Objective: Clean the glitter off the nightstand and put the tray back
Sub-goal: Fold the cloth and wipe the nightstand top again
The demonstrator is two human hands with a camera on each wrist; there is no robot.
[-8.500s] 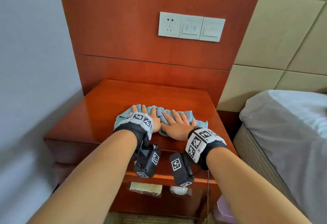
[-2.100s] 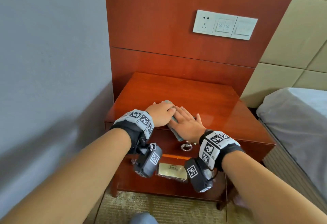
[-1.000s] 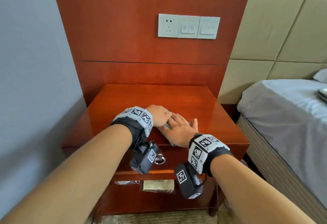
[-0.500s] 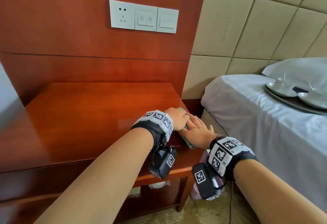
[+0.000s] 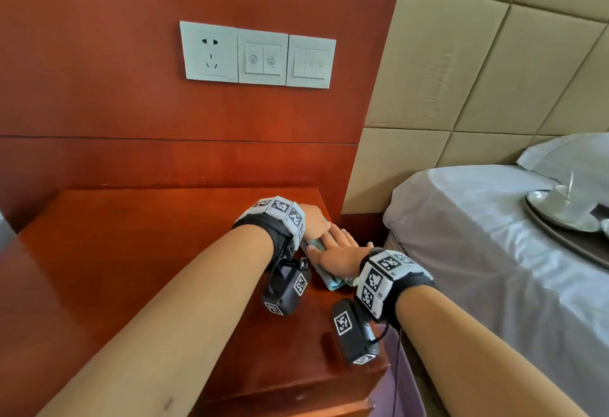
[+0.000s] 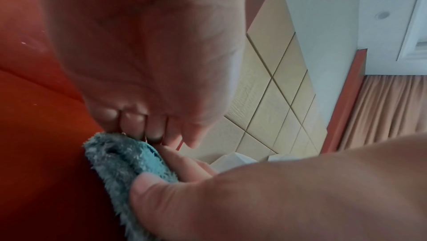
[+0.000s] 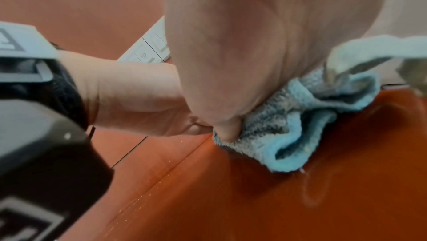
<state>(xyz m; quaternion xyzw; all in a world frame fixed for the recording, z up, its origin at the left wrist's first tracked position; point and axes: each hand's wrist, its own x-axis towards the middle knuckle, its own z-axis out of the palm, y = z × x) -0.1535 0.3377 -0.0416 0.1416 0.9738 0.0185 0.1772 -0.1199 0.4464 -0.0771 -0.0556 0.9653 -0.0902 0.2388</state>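
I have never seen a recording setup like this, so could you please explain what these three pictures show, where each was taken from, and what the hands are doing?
No machine here: a person wears one camera on the head and one on each wrist. The head view looks down at the wooden nightstand, where both hands work a bunched blue cloth near its right edge. The left hand grips one end with curled fingers; the right hand lies flatter on top, its thumb tucked against the cloth. The other two pictures look along each palm at that cloth. Tiny glitter specks still show on the wood in the right wrist view. A metal tray waits on the bed.
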